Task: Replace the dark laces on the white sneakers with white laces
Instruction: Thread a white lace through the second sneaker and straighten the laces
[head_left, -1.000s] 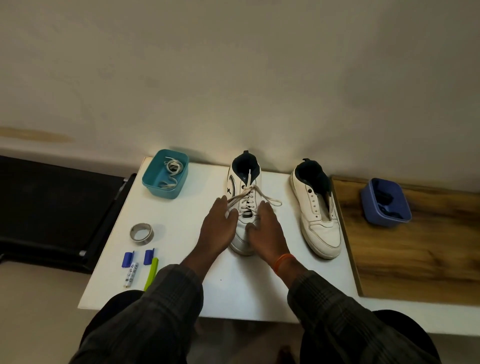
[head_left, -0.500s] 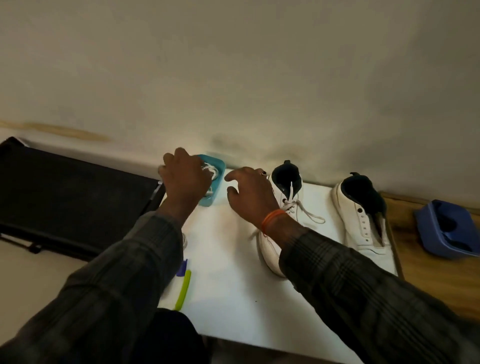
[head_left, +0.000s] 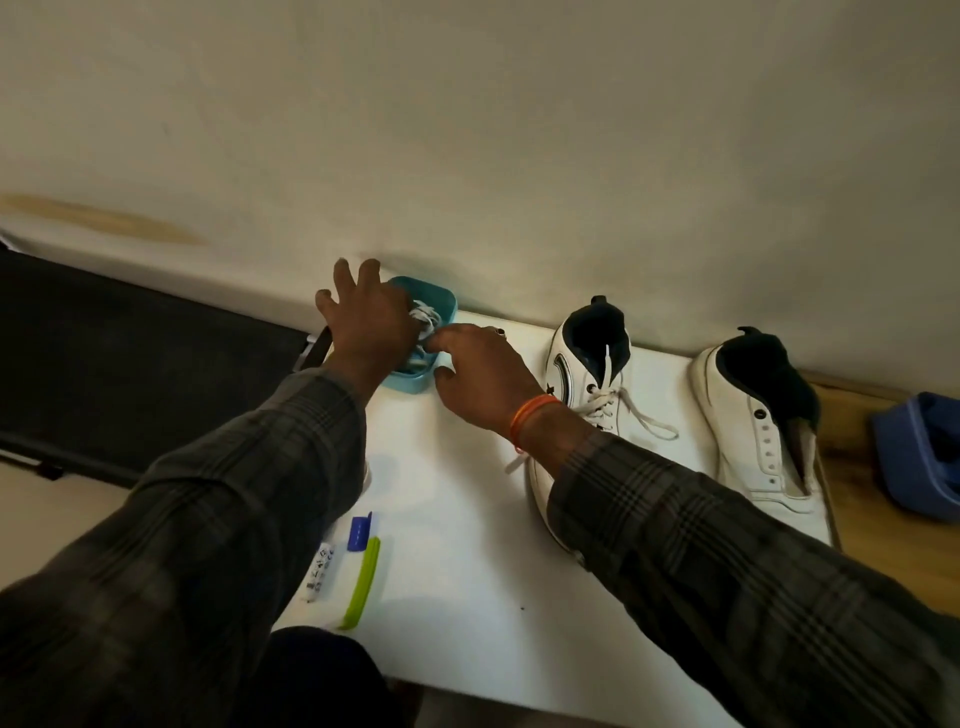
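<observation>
White table: hands (both) over laces

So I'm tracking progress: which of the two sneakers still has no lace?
The right sneaker, nearest the blue tub: its eyelets are bare and its tongue hangs loose. The left sneaker already carries a tied white lace.

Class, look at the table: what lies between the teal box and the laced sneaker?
In the head view, the right hand lies between the teal box and the laced sneaker, above bare white table.
</observation>
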